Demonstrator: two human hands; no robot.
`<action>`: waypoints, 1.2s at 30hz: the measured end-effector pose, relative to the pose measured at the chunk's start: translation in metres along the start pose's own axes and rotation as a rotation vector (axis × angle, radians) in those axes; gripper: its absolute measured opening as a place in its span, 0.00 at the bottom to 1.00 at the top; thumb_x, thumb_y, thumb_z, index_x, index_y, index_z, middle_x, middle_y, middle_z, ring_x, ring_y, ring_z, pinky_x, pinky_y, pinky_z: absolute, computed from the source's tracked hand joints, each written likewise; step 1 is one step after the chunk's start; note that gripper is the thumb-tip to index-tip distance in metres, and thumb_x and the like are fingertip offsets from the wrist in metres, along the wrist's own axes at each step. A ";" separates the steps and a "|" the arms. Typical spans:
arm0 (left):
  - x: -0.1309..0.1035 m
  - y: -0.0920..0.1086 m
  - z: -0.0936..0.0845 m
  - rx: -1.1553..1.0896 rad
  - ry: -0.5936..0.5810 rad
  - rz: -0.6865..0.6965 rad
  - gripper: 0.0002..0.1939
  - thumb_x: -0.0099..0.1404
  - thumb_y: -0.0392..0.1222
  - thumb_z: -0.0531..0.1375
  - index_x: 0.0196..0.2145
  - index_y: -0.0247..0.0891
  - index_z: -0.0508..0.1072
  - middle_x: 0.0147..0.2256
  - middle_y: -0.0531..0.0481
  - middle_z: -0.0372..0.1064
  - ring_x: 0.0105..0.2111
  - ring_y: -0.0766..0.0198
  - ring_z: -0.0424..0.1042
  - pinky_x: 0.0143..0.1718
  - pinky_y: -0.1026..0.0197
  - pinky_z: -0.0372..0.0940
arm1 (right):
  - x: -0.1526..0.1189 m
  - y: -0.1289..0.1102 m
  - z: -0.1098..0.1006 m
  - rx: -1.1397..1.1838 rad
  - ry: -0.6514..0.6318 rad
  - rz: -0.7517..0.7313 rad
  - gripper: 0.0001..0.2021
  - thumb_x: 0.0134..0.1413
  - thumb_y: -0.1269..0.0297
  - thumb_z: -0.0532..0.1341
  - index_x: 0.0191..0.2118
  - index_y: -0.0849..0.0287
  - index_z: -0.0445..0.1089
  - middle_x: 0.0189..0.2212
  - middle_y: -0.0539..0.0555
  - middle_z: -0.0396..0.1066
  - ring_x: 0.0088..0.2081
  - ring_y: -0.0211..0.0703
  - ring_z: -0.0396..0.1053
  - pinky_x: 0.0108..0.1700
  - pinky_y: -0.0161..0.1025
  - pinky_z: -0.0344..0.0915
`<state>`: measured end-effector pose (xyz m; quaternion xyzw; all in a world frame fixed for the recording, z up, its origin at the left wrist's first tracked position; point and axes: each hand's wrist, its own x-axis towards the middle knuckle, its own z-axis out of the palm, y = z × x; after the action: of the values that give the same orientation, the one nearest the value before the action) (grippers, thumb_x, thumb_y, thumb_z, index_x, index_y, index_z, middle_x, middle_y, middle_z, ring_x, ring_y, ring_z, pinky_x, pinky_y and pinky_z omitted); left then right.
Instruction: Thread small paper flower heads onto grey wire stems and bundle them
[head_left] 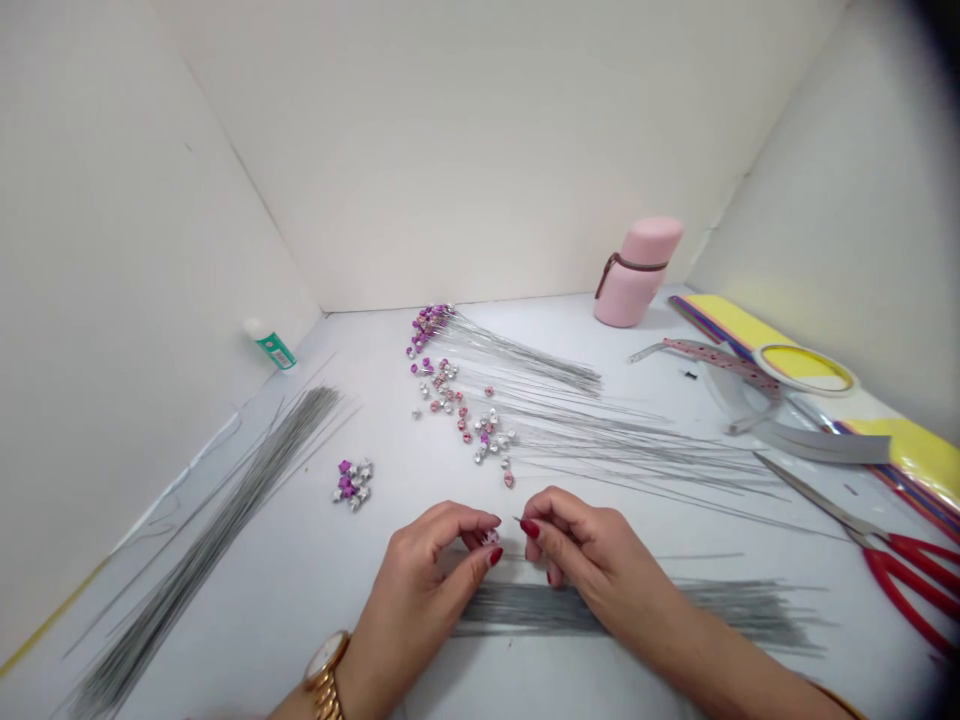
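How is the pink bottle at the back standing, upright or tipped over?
Upright: the pink bottle stands on its base on the table, its lid uppermost, though it looks slanted in this view.

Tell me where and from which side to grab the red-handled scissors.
Take the scissors by the red handles, reaching in from the near side, probably with the right hand, the closer one. They lie flat, loops to the right and blades pointing away left, so that grip should keep fingers off the blades. The coloured sheets beside the far loop crowd the other side.
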<state>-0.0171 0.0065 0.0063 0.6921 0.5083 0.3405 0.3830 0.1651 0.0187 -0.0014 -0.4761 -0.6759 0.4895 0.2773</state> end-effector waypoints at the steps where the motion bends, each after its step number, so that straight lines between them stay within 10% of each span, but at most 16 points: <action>1: 0.000 0.001 0.000 0.021 -0.001 0.007 0.07 0.58 0.37 0.57 0.36 0.40 0.72 0.31 0.50 0.71 0.32 0.64 0.69 0.36 0.65 0.61 | 0.000 0.000 0.000 -0.014 -0.010 0.008 0.07 0.58 0.63 0.48 0.31 0.56 0.59 0.18 0.44 0.61 0.18 0.33 0.59 0.22 0.30 0.56; 10: 0.000 0.000 0.000 -0.036 0.011 -0.053 0.08 0.57 0.38 0.57 0.35 0.40 0.73 0.31 0.49 0.72 0.32 0.63 0.69 0.36 0.65 0.61 | 0.000 0.003 0.000 -0.198 -0.036 -0.030 0.07 0.58 0.66 0.47 0.34 0.55 0.60 0.17 0.44 0.60 0.20 0.35 0.61 0.24 0.31 0.57; 19: 0.004 0.005 0.002 -0.785 -0.063 -0.499 0.08 0.56 0.41 0.60 0.34 0.36 0.71 0.31 0.49 0.73 0.33 0.67 0.70 0.39 0.65 0.61 | -0.002 -0.002 -0.002 -0.021 -0.047 0.038 0.09 0.59 0.62 0.46 0.31 0.56 0.60 0.19 0.45 0.63 0.20 0.34 0.63 0.24 0.30 0.58; 36: 0.003 0.003 0.005 -0.999 -0.057 -0.610 0.06 0.54 0.36 0.62 0.32 0.34 0.73 0.29 0.49 0.74 0.30 0.70 0.70 0.36 0.68 0.62 | -0.012 -0.015 -0.005 -0.208 -0.071 -0.108 0.08 0.59 0.67 0.47 0.36 0.54 0.61 0.23 0.45 0.64 0.23 0.33 0.59 0.27 0.29 0.55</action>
<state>-0.0108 0.0078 0.0070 0.2591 0.4521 0.3944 0.7570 0.1684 0.0089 0.0151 -0.4476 -0.7571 0.4177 0.2281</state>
